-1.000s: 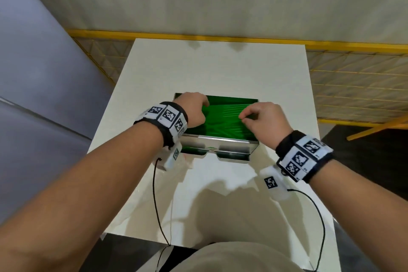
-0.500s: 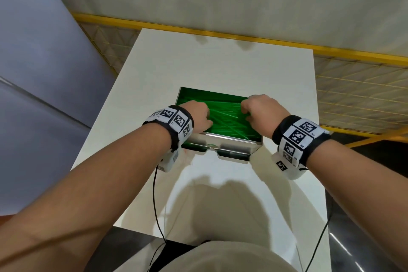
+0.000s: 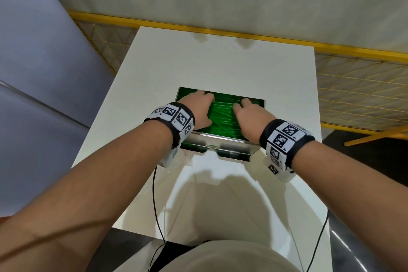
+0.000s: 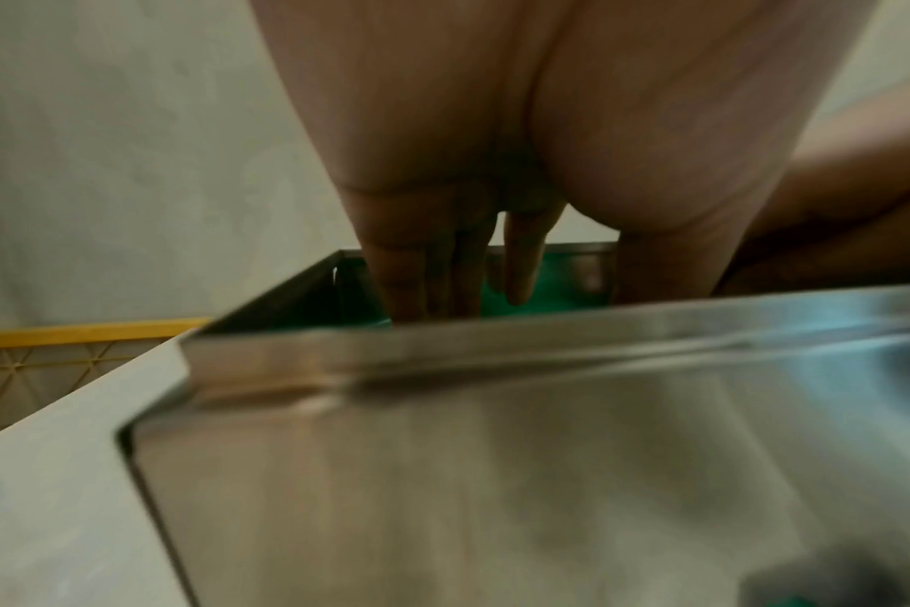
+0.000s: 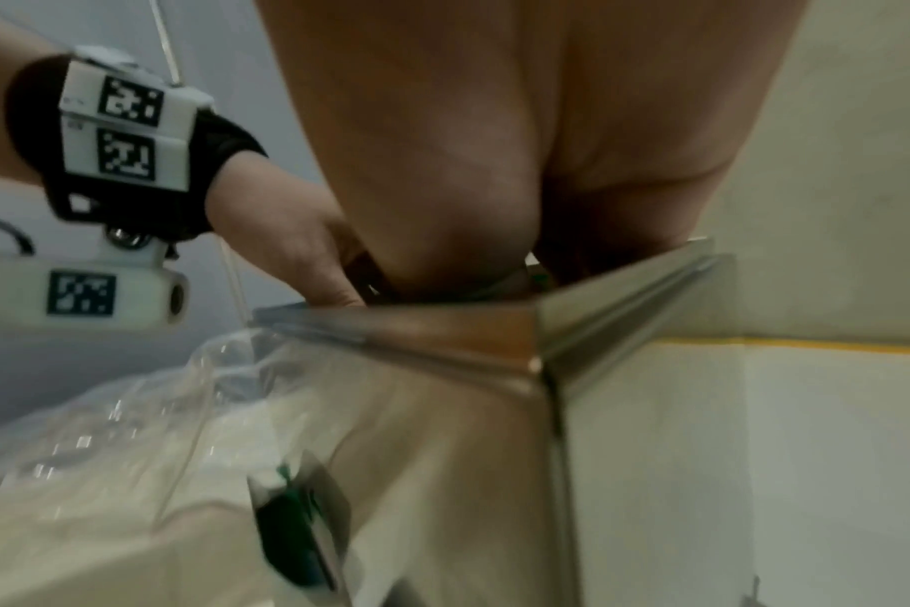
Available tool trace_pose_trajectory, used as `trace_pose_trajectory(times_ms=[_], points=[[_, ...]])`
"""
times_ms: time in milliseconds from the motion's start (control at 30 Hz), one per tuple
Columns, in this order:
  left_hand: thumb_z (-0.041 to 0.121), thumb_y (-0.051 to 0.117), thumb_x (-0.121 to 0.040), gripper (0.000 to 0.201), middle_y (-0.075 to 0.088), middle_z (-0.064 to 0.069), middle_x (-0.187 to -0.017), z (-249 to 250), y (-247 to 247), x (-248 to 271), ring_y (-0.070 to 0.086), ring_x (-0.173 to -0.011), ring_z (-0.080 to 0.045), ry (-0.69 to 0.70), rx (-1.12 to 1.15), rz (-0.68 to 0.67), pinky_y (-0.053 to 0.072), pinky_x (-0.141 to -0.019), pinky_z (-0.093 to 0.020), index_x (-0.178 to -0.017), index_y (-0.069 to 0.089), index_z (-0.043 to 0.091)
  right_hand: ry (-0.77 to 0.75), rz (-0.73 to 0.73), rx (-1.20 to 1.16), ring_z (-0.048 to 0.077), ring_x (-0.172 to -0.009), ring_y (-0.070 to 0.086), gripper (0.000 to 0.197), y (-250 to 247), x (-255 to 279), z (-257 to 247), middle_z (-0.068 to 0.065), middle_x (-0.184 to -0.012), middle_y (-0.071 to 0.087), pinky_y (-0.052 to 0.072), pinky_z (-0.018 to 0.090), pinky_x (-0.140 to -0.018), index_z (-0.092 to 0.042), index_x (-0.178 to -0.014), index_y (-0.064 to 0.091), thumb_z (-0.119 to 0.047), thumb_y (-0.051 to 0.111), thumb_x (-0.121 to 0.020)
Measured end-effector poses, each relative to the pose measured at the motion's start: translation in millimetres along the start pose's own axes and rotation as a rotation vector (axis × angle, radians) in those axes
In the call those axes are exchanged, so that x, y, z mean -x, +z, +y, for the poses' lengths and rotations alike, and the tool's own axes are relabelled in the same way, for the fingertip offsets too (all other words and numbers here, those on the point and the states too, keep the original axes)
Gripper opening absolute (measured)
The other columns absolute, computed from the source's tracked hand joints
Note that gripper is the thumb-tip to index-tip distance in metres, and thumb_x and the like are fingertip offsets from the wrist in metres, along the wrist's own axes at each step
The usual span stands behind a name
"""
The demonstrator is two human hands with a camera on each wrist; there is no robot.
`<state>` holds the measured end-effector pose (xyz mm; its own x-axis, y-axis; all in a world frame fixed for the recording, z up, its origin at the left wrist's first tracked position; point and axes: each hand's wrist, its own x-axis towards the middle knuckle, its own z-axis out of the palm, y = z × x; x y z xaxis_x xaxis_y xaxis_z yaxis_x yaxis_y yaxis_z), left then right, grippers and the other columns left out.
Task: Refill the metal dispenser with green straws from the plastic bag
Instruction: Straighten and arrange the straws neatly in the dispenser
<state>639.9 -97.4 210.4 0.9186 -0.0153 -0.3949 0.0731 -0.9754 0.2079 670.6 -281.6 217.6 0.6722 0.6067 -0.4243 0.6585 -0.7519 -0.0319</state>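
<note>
An open-topped metal dispenser (image 3: 229, 144) stands mid-table, filled with green straws (image 3: 223, 117). My left hand (image 3: 199, 107) lies on the left part of the straws, fingers straight and reaching down into the bin, as the left wrist view shows with its fingers (image 4: 520, 263) over the green straws (image 4: 562, 283). My right hand (image 3: 248, 113) rests flat on the right part of the straws. In the right wrist view its fingers are hidden behind the palm and the dispenser (image 5: 494, 410) rim. The clear plastic bag (image 5: 104, 431) lies crumpled on the table, left of the dispenser's front.
The white table (image 3: 220, 62) has bare surface behind and in front of the dispenser. A yellow wire rack (image 3: 353, 99) runs behind and to the right, with a grey wall (image 3: 33, 73) on the left. Wrist-camera cables (image 3: 154, 194) hang over the near edge.
Both hands went from curled over the near side of the straws to lying flatter and further back on them. The dispenser has not moved.
</note>
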Motion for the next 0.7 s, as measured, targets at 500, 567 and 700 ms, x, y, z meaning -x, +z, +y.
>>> trace_pose_trajectory(times_ms=[500, 567, 700], points=[[0.034, 0.072, -0.085, 0.039, 0.068, -0.008, -0.111, -8.1, 8.0, -5.4, 0.065, -0.101, -0.027, -0.141, 0.004, 0.010, 0.055, -0.084, -0.037, -0.118, 0.063, 0.015, -0.121, 0.031, -0.150, 0.031, -0.096, 0.061, 0.033, -16.2, 7.5, -9.3, 0.006, -0.103, 0.049, 0.050, 0.036, -0.078, -0.018, -0.122, 0.060, -0.034, 0.061, -0.093], [0.025, 0.073, -0.085, 0.036, 0.069, -0.008, -0.112, -8.9, 4.1, -3.5, 0.065, -0.103, -0.027, -0.119, -0.005, -0.007, 0.055, -0.086, -0.038, -0.118, 0.064, 0.015, -0.078, -0.064, -0.119, 0.032, -0.098, 0.063, 0.043, -9.2, 3.4, -6.0, 0.011, -0.111, 0.054, 0.052, 0.037, -0.080, -0.015, -0.126, 0.054, -0.033, 0.068, -0.089], [0.004, 0.063, -0.086, 0.043, 0.068, -0.005, -0.124, -11.1, 1.7, -1.2, 0.063, -0.113, -0.028, -0.052, 0.001, -0.031, 0.054, -0.097, -0.041, -0.123, 0.069, 0.026, -0.095, 0.170, -0.007, 0.031, -0.094, 0.059, 0.035, -4.5, -0.2, -2.2, 0.012, -0.107, 0.052, 0.048, 0.037, -0.066, -0.010, -0.113, 0.055, -0.007, 0.068, -0.080]])
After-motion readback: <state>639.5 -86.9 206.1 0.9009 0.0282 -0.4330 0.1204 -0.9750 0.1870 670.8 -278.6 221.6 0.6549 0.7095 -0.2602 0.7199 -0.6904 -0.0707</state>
